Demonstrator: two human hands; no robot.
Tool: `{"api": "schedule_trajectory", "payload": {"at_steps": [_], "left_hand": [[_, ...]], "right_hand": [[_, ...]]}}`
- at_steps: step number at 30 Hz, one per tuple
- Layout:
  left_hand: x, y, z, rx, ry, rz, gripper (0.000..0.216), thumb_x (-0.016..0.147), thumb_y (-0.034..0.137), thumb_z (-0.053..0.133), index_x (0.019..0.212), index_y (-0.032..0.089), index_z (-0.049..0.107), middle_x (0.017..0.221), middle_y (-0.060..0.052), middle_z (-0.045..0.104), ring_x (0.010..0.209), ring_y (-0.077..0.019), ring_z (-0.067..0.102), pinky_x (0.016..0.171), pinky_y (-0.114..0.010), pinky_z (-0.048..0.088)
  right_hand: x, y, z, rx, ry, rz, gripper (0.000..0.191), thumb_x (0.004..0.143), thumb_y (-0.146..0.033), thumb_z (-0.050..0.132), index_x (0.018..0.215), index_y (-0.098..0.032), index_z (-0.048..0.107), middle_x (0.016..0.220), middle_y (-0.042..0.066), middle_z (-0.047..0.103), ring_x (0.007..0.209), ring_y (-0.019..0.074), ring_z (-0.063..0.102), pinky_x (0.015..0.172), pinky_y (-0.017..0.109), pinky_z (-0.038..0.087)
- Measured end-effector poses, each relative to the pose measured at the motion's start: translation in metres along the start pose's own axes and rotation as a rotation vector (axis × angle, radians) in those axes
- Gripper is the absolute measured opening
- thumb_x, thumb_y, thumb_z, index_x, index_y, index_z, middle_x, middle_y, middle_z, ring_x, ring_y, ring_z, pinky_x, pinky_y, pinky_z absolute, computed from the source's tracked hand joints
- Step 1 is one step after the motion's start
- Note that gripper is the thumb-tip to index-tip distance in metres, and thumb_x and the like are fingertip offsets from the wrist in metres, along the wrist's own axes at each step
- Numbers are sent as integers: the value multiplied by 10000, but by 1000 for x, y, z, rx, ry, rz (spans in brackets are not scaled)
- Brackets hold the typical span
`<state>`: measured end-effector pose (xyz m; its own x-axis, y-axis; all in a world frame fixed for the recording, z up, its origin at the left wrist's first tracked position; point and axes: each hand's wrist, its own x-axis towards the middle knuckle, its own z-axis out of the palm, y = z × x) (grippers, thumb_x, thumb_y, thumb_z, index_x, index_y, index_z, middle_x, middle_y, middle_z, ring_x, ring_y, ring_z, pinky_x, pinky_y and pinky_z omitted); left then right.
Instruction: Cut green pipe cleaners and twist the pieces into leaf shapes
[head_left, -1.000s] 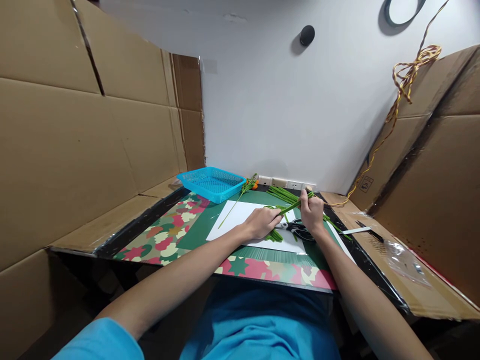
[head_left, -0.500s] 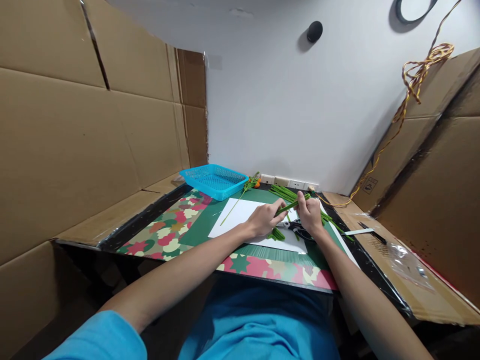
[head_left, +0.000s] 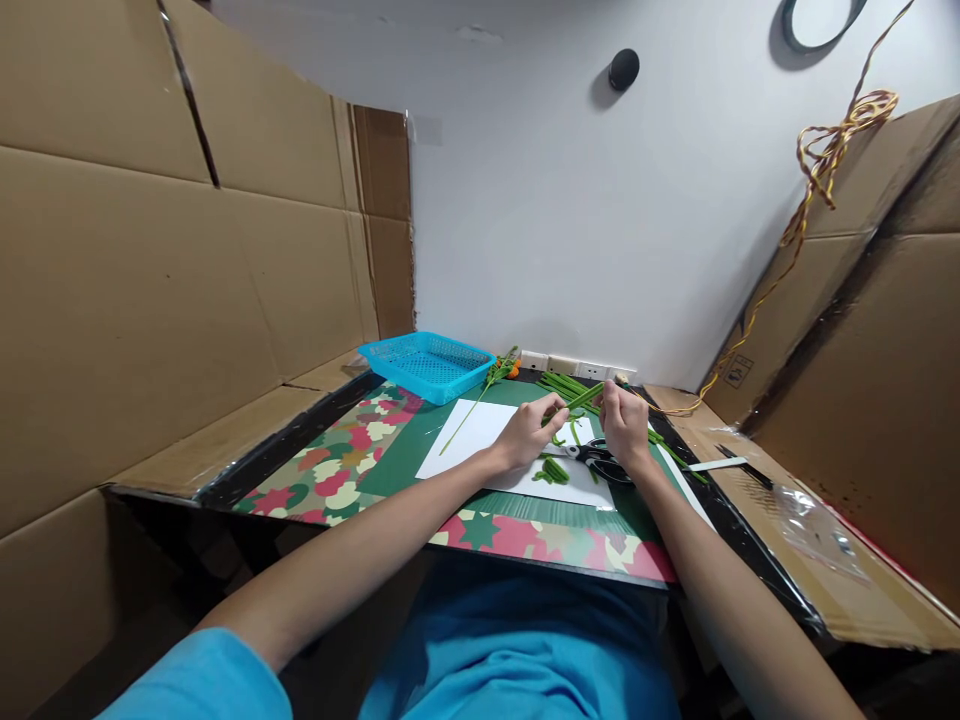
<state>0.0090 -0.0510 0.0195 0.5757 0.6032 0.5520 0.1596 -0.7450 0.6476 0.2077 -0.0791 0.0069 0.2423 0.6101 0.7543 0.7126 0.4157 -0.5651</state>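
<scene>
My left hand (head_left: 531,432) pinches green pipe cleaners (head_left: 583,399) over a white sheet of paper (head_left: 469,430). My right hand (head_left: 625,422), fingers closed, grips their other end, so they slant up to the right between both hands. Just below lie scissors (head_left: 598,458) with black handles, their blades pointing left. A small heap of short curled green pieces (head_left: 553,472) rests on the paper, nearer the front. Behind the hands, more long green pipe cleaners (head_left: 561,383) are spread out. A green stem with an orange flower (head_left: 513,369) lies to the left.
A blue plastic basket (head_left: 429,384) stands at the back left of the table. Sockets (head_left: 562,364) line the wall's foot. On the right are a black pen-like tool (head_left: 757,477), a white strip (head_left: 716,464) and a clear plastic bag (head_left: 817,530). Cardboard walls (head_left: 285,270) flank the table.
My left hand has shifted slightly left and its fingers have spread somewhat. The right thumb has come down. More of the scissors and the short green pieces shows beneath the hands.
</scene>
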Motion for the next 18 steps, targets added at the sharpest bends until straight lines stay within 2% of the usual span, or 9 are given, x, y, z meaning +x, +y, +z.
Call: {"api": "schedule_trajectory", "payload": {"at_steps": [3, 11, 15, 18], "left_hand": [[0, 1, 0, -9, 3, -16, 314, 1010, 454, 448, 894, 191, 574, 742, 24, 552, 676, -125, 503, 682, -270, 414], [-2, 4, 0, 14, -6, -38, 341, 1001, 473, 450, 939, 186, 624, 780, 3, 588, 698, -136, 527, 694, -274, 433], [2, -1, 0, -40, 72, -46, 335, 988, 477, 477, 912, 179, 609, 772, 0, 598, 688, -131, 533, 649, -256, 408], [5, -8, -2, -68, 156, -69, 312, 977, 450, 489, 866, 177, 592, 763, 1, 602, 684, -129, 533, 642, -251, 395]], "right_hand": [[0, -1, -2, -32, -17, -7, 648, 1056, -581, 285, 629, -207, 598, 466, 3, 520, 465, 150, 491, 539, 281, 323], [-4, -9, 3, -118, -174, -88, 708, 1040, -619, 290, 567, -201, 609, 494, 34, 569, 470, 146, 514, 549, 282, 318], [-6, -10, 4, -110, -248, -128, 684, 1053, -586, 271, 575, -206, 579, 513, 28, 567, 466, 138, 485, 550, 276, 315], [-6, -11, 5, -103, -248, -143, 655, 1053, -570, 281, 575, -207, 544, 498, 13, 523, 456, 132, 456, 551, 273, 307]]}}
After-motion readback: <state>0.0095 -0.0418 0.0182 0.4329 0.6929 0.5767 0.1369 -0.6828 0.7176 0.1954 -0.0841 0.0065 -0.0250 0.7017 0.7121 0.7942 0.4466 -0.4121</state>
